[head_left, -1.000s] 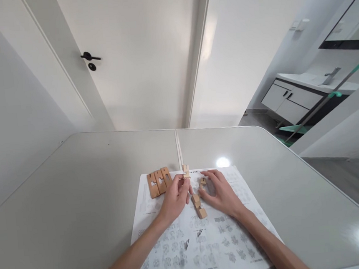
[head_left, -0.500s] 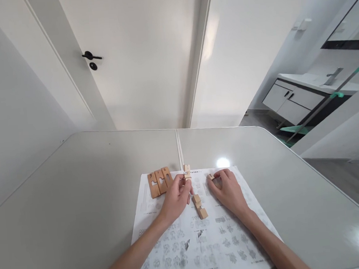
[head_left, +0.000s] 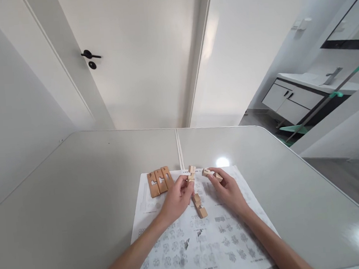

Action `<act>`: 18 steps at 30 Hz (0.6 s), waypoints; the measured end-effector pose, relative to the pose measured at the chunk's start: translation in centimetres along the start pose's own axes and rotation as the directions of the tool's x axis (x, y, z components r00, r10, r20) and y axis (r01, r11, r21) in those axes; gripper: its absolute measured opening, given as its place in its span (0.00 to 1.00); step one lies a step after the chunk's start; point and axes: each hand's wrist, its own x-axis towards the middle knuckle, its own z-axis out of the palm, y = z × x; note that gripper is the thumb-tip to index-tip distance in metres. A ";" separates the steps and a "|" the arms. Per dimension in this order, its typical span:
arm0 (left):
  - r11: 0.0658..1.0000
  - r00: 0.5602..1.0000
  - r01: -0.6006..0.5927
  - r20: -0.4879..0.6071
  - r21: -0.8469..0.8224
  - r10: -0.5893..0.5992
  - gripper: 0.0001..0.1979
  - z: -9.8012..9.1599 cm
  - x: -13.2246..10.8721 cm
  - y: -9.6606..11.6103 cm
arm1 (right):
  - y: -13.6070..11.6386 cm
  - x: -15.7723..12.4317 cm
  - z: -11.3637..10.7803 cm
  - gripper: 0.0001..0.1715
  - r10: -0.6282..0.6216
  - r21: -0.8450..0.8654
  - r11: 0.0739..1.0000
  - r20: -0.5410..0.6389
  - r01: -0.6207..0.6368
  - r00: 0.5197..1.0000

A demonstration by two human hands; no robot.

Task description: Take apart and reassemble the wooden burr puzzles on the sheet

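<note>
My left hand (head_left: 179, 196) is closed on a notched wooden block (head_left: 192, 170), which stands up out of the fingertips. In my right hand (head_left: 227, 188), pinched between thumb and fingers, is a second notched wooden block (head_left: 206, 172) with a dark mark on its end. The two blocks are a small gap apart. Below and between the hands a third notched block (head_left: 202, 212) lies on the printed paper sheet (head_left: 214, 244). Three flat wooden pieces (head_left: 161, 183) with cut-outs and handwritten numbers lie side by side left of my left hand.
The sheet lies on a light grey table (head_left: 88, 209) with a seam (head_left: 179, 149) running away from me. Behind it is a white door (head_left: 135, 63) with a black handle (head_left: 90, 54). A sink cabinet (head_left: 292, 99) stands at the far right.
My right hand has lifted its block off the sheet and turned it toward the left. The block in my left hand has shifted slightly right and tilted.
</note>
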 end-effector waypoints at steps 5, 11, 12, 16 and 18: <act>0.999 1.000 0.006 0.024 0.031 -0.007 0.19 0.0 0.0 0.0 | -0.4 -0.2 0.0 0.29 0.027 0.238 0.969 0.173 -0.068 0.985; 0.998 0.999 0.004 0.045 0.069 -0.007 0.19 0.1 0.0 -0.2 | 0.3 -0.2 0.5 0.24 -0.064 0.264 0.964 0.180 0.014 0.982; 0.997 0.999 0.002 0.044 0.083 -0.006 0.18 0.1 0.0 -0.2 | 0.5 -0.2 0.6 0.22 -0.071 0.258 0.966 0.166 0.026 0.984; 0.991 0.998 -0.012 0.068 0.130 0.003 0.19 0.0 0.0 -0.3 | 0.8 -0.2 1.0 0.18 -0.087 0.234 0.970 0.090 0.064 0.992; 0.991 0.997 -0.015 0.076 0.133 0.005 0.19 0.0 -0.1 -0.1 | 0.6 -0.2 1.1 0.17 -0.112 0.231 0.968 0.070 0.093 0.991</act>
